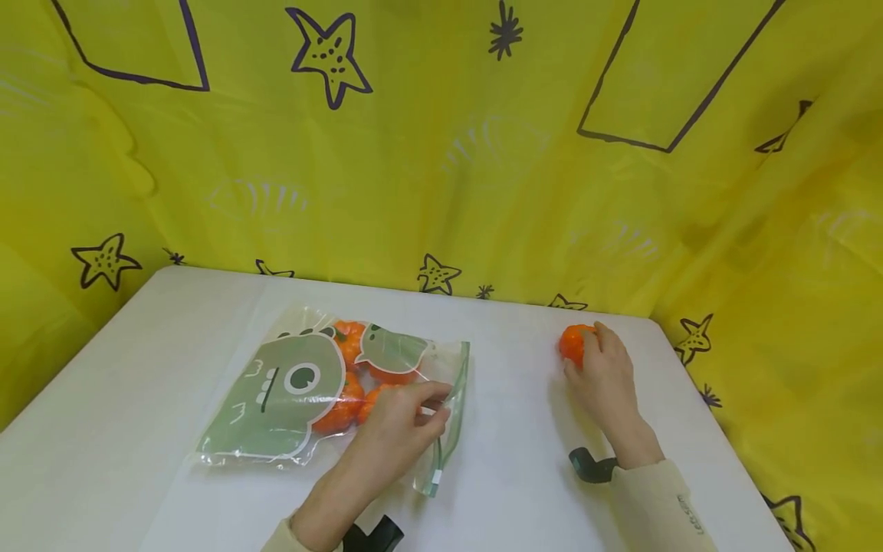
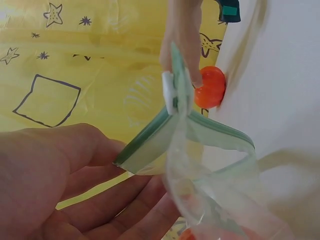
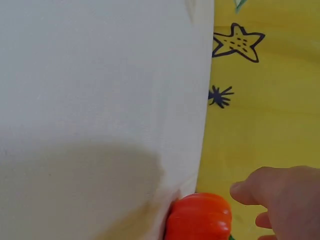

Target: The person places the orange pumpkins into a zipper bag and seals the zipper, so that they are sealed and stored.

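Left grip (image 1: pixel 393 429) at bag edge (image 1: pixel 464 383)

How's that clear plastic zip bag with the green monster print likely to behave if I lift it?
The clear plastic zip bag would probably flop, since its thin mouth bends near the left hand. The rounded orange pumpkin-shaped pieces inside might shift, and its shiny surface could feel slippery.
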The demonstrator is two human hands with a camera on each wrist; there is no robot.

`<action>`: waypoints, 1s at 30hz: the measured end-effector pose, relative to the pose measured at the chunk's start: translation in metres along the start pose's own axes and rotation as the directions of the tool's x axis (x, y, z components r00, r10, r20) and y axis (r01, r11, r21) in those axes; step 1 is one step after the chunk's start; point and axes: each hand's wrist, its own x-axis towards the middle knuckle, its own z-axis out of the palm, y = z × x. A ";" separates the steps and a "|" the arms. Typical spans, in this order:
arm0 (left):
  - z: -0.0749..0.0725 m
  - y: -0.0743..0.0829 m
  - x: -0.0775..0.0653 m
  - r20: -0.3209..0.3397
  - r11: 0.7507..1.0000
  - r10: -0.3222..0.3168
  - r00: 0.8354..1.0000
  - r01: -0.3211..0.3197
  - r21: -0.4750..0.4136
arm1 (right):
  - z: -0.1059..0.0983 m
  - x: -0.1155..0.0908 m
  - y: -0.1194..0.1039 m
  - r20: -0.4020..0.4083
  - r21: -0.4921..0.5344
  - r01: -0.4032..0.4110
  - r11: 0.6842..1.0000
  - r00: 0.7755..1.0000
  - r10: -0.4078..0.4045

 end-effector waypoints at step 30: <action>0.000 0.001 -0.001 0.042 0.999 -0.039 0.998 0.040 -0.022 | 0.014 0.024 0.015 0.237 0.033 -0.363 0.931 0.908 0.345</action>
